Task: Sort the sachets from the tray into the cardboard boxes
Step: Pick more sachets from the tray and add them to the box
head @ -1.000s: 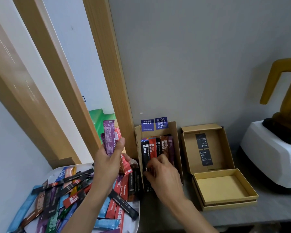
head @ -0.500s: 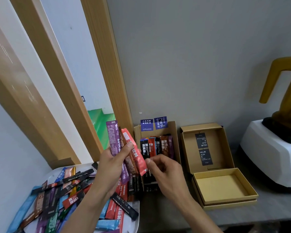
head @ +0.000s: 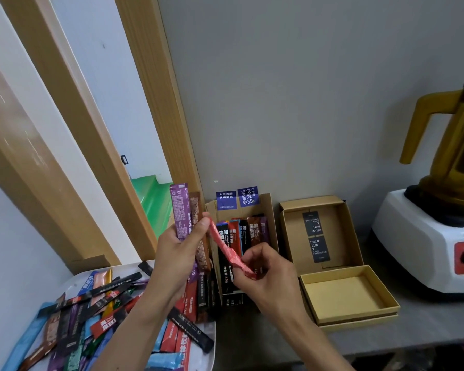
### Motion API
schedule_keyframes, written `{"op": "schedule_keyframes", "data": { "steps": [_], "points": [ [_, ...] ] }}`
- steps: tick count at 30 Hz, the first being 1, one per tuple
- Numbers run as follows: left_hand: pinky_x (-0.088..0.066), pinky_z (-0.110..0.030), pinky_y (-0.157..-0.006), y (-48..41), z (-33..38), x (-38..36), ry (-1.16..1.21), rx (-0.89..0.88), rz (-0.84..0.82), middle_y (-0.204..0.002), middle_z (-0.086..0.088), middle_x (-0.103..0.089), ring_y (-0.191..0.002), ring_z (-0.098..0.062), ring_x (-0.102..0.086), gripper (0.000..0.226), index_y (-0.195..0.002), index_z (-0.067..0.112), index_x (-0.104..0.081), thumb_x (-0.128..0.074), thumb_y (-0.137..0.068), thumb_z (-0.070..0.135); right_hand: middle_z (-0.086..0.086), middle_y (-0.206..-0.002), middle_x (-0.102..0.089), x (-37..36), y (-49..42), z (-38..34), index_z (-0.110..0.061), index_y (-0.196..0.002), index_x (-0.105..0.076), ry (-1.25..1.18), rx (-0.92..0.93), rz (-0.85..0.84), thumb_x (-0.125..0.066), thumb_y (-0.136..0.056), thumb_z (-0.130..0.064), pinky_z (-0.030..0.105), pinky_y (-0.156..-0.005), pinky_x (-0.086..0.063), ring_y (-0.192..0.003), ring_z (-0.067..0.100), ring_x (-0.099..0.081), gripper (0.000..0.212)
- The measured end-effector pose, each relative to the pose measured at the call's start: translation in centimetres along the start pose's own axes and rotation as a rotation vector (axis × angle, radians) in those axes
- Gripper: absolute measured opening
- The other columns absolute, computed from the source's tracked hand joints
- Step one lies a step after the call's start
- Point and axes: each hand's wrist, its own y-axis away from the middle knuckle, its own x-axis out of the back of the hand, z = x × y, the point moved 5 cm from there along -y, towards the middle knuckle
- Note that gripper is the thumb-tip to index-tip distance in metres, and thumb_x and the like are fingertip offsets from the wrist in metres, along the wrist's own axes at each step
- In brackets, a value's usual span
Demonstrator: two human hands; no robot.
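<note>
Amber-jug blender on grey counter, right; wooden door frame.

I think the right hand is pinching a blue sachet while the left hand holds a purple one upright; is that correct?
Not quite. The head view shows that the right hand pinches a red sachet, not a blue one. The left hand does hold a purple sachet upright.

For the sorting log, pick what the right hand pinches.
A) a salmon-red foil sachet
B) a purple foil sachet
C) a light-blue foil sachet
A: the right hand pinches the lower end of the slim salmon-red foil sachet; the left hand holds the purple foil sachet.
</note>
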Motion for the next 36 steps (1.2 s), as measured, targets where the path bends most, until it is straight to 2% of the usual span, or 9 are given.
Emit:
{"op": "schedule_keyframes", "data": {
  "steps": [5,9,13,17,19,23,27,32,36],
  "points": [
    [-0.060,-0.028,-0.076,-0.2,0.3,-0.2,-0.020,-0.027,-0.004,-0.097,0.009,-0.079,-0.093,-0.009,-0.076,0.028,-0.108,0.033,-0.073,-0.072,-0.081,0.043,-0.018,-0.097,-0.061,0.1,0.0,0.2,-0.033,-0.086,-0.055,0.198,0.141,0.098,-0.086,-0.077,-0.019,0.011,-0.071,-0.054,-0.096,-0.005,-0.062,0.035],
    [-0.059,-0.022,-0.070,-0.4,0.2,-0.3,-0.043,-0.005,-0.025,-0.095,0.009,-0.080,-0.092,-0.010,-0.077,0.026,-0.110,0.029,-0.073,-0.075,-0.085,0.035,-0.025,-0.107,-0.050,0.1,-0.1,0.3,-0.032,-0.082,-0.052,0.227,0.243,0.120,-0.086,-0.080,-0.019,0.007,-0.077,-0.053,-0.111,-0.007,-0.055,0.037],
    [-0.056,-0.013,-0.068,-0.8,0.7,-0.1,-0.088,-0.068,0.012,-0.095,0.011,-0.080,-0.093,-0.005,-0.075,0.016,-0.104,0.030,-0.075,-0.077,-0.089,0.026,-0.026,-0.107,-0.052,0.0,-0.1,0.4,-0.025,-0.084,-0.066,0.214,0.276,0.118,-0.087,-0.080,-0.025,0.005,-0.080,-0.051,-0.104,-0.006,-0.060,0.021],
    [-0.054,-0.014,-0.074,-1.2,1.0,0.1,-0.181,-0.145,0.022,-0.102,0.012,-0.078,-0.099,-0.005,-0.073,0.016,-0.104,0.034,-0.073,-0.076,-0.090,0.027,-0.022,-0.097,-0.060,-0.3,0.3,0.3,-0.030,-0.086,-0.068,0.310,0.286,0.116,-0.082,-0.081,-0.039,0.013,-0.075,-0.054,-0.096,-0.002,-0.061,0.017],
    [-0.053,-0.012,-0.071,-1.2,1.1,0.0,-0.243,-0.179,0.024,-0.102,0.014,-0.076,-0.098,-0.003,-0.072,0.017,-0.107,0.034,-0.072,-0.075,-0.091,0.031,-0.021,-0.098,-0.061,-0.4,0.5,0.1,-0.030,-0.088,-0.067,0.387,0.302,0.133,-0.080,-0.082,-0.042,0.012,-0.075,-0.052,-0.094,-0.001,-0.061,0.019],
    [-0.050,-0.005,-0.063,-0.9,1.2,0.0,-0.244,-0.190,0.059,-0.093,0.014,-0.076,-0.090,0.007,-0.070,0.012,-0.105,0.037,-0.069,-0.070,-0.093,0.037,-0.009,-0.116,-0.061,-1.2,0.4,0.0,-0.027,-0.109,-0.060,0.588,0.229,0.144,-0.070,-0.094,-0.043,0.017,-0.069,-0.056,-0.090,0.009,-0.069,0.024],
    [-0.050,-0.008,-0.056,-0.5,1.0,0.1,-0.199,-0.132,0.082,-0.078,0.029,-0.073,-0.078,0.010,-0.070,0.011,-0.096,0.034,-0.064,-0.064,-0.094,0.045,0.002,-0.134,-0.057,-2.1,-0.9,0.4,-0.020,-0.134,-0.047,0.812,0.019,0.094,-0.061,-0.100,-0.040,0.028,-0.082,-0.062,-0.100,0.016,-0.072,0.042],
    [-0.052,-0.011,-0.056,-0.1,0.4,0.3,-0.076,-0.069,0.058,-0.077,0.020,-0.075,-0.079,-0.002,-0.075,0.016,-0.101,0.029,-0.061,-0.061,-0.097,0.044,0.004,-0.136,-0.059,-2.6,-1.3,0.6,-0.016,-0.136,-0.045,0.895,0.003,0.049,-0.064,-0.099,-0.033,0.032,-0.095,-0.058,-0.118,0.019,-0.066,0.045],
    [-0.057,-0.015,-0.058,0.3,0.1,0.1,-0.004,-0.010,0.016,-0.086,0.011,-0.079,-0.082,-0.009,-0.077,0.012,-0.104,0.026,-0.065,-0.068,-0.095,0.034,0.007,-0.149,-0.043,-2.7,-0.8,0.7,-0.018,-0.138,-0.049,0.899,0.029,0.032,-0.063,-0.100,-0.029,0.033,-0.097,-0.057,-0.119,0.018,-0.064,0.042]
  ]
}}
